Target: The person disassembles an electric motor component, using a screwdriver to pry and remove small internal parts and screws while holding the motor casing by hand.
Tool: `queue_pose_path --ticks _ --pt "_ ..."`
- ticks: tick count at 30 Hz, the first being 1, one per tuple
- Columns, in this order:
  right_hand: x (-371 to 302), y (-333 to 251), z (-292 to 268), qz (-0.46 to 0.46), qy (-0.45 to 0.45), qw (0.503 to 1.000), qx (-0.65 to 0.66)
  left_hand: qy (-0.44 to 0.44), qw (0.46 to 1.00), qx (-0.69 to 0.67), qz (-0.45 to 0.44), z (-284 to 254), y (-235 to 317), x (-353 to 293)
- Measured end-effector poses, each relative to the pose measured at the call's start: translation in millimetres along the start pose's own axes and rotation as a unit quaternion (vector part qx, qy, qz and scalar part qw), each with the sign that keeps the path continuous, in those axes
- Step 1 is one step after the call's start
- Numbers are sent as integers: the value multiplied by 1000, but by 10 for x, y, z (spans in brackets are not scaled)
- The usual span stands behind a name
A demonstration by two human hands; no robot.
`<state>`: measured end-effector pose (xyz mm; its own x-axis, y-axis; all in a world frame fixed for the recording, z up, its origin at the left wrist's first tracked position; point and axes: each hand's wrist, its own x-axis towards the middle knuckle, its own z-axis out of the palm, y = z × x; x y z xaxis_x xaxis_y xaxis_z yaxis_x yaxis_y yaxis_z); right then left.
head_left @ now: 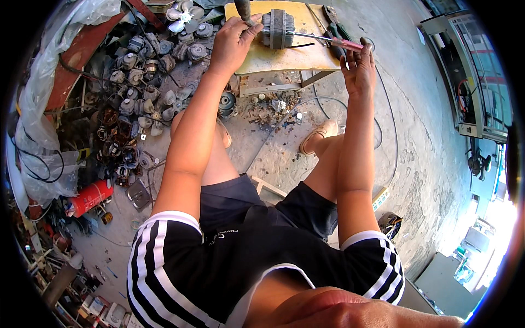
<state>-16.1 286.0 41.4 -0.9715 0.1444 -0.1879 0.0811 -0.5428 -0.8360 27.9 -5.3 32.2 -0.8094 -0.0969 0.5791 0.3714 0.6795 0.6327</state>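
A grey finned electric motor (278, 29) lies on the yellow top of a small bench (257, 61). My left hand (236, 42) is at its left side, fingers closed round a dark, thick-ended tool (243, 10) that points away; its kind is unclear. On the other side, my right hand (359, 71) pinches the red handle of a screwdriver (348, 44) between thumb and fingers. The screwdriver's thin shaft reaches the motor's right face; whether the tip touches is too small to tell. Dark-handled pliers (334, 26) lie on the bench beyond the screwdriver.
Many old motors and fan parts (134, 76) are heaped on the floor at left, near a red cylinder (92, 198). Debris (279, 105) lies below the bench. A grey cable (391, 109) curves across the concrete floor. An open-fronted cabinet (465, 71) stands at right.
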Motion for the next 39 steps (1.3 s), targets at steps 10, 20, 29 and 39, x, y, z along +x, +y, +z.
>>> queue_pose_path --ticks 10,20,29,39 --pt "104 22 -93 -99 -84 992 4 0 1000 -3 6 10 26 17" --pt "70 34 -64 -117 -42 992 -5 4 1000 7 10 16 -7 15" --pt "-36 48 54 -57 12 998 15 8 1000 3 15 15 -14 9" --pt "75 63 -38 -129 -72 988 54 -2 1000 -4 3 1 25 11"
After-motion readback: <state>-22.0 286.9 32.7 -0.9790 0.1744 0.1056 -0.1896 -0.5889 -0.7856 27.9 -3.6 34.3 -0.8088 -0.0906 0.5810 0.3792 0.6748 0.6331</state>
